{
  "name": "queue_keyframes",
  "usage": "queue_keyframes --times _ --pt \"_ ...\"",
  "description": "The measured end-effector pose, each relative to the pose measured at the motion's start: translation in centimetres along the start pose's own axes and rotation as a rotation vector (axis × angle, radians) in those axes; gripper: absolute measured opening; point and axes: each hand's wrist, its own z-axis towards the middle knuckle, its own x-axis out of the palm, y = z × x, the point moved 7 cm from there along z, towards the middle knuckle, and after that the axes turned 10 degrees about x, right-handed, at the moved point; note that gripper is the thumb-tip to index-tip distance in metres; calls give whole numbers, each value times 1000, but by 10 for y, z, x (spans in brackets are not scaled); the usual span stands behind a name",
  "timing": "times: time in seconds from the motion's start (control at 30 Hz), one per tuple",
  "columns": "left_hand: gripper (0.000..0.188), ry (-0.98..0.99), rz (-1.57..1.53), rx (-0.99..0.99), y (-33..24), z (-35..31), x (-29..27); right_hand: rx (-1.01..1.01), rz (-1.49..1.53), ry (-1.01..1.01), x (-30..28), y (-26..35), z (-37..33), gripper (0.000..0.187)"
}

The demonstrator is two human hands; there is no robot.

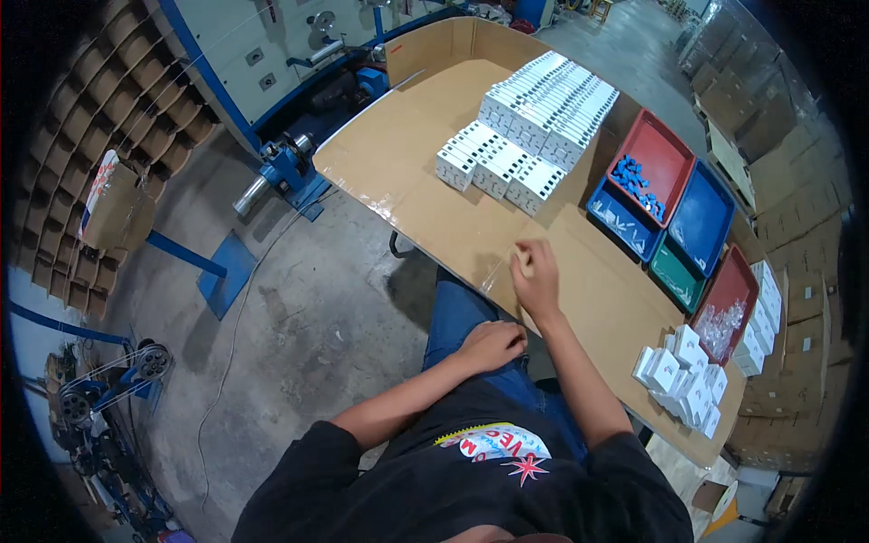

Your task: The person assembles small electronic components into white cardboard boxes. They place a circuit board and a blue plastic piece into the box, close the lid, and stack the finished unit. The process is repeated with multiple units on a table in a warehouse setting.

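Short of the near edge of the cardboard tabletop [412,163], see the left hand [495,347] laid on the jeans [448,308], loosely bent, with palm hidden; cannot tell whether holding anything. Above that near edge, find the right hand [536,279] half closed, with thumb and fingers curved toward each other; cannot tell whether around something small. Toward the tabletop's right end, note loose white pieces [692,385] heaped at angles: might slide off if brushed by the right forearm [584,380]. Along the tabletop's far right side, see shallow trays [706,213] set close together: could spill or mix blue parts [636,184] and clear parts [721,328] if tipped or tugged. Around the tabletop's middle and beyond, find white blocks [498,167] in packed rows: might topple if bumped by a hasty reach, lacking any visible brace on the near side.
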Motion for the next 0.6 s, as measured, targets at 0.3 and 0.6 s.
queue_keyframes --times 0.3,0.6 --pt "41 1136 -153 0 12 25 153 406 -72 54 -135 -111 -109 10" --pt "50 1750 -246 426 79 -41 284 1170 -52 -463 -278 -150 -398 16"
